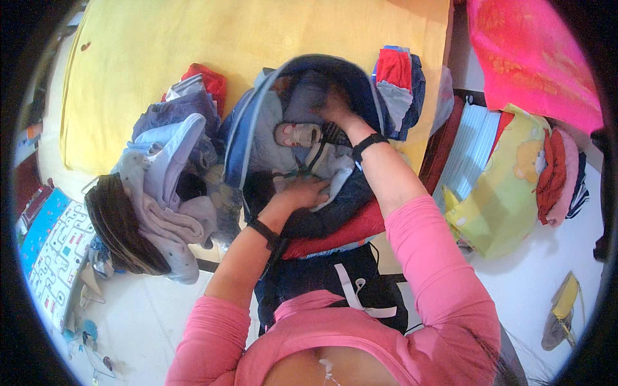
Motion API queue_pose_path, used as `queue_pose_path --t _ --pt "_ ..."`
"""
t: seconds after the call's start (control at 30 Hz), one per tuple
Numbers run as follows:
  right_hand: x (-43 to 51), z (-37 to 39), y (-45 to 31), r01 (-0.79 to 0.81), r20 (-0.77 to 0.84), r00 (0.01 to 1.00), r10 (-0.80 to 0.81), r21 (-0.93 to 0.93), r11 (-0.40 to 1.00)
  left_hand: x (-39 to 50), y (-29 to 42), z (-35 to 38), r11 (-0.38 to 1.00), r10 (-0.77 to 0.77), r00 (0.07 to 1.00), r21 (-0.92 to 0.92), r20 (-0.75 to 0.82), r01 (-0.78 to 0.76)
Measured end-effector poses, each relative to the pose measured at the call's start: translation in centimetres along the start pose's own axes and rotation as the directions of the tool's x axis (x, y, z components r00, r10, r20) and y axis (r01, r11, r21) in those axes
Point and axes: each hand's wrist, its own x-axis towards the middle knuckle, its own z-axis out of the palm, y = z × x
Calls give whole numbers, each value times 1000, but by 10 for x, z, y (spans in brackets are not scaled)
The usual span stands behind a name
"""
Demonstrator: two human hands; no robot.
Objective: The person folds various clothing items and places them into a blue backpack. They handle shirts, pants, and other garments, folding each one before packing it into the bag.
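A dark blue zippered bag (333,207) lies in front of me with its lid (311,59) raised. Inside it are folded clothes, a pale grey cloth (341,169) and a beige shoe (298,134) with pink-red marks. My left hand (303,192) rests at the near side of the bag's contents, its fingers against the pale cloth; whether it grips is unclear. Deeper in, my right hand (338,107) touches a dark blue-grey garment (304,99) near the back. It is blurred, and its fingertips are hard to make out.
Left of the bag stands a pile of folded clothes (164,140), with a brown striped garment (120,222) nearest. A smaller stack (397,89) is on the right. Both lie on a yellow sheet (289,29). Further right sits a yellow-green bear-print cloth (507,183). Red fabric (333,227) lies under the bag.
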Motion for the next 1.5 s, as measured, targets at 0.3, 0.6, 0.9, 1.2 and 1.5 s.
queue_pose_path --t 0.3,0.6,0.9,1.2,1.5 --pt "-69 -37 -46 159 311 941 -130 -67 985 7 -1 1 988 -66 998 -138 11 67" --pt "-198 -230 -67 173 93 976 -199 226 959 6 -2 0 992 -22 989 -123 -147 3" --pt "-228 -420 -44 -77 -599 789 135 121 990 15 -6 -2 978 59 991 -194 -124 -82" --pt "-164 -296 32 63 -530 820 -215 -290 955 9 -3 1 998 -1 993 -66 -122 -8" --pt "-184 -177 35 -50 321 927 194 -406 913 7 -2 -9 988 31 998 -152 -50 -39"
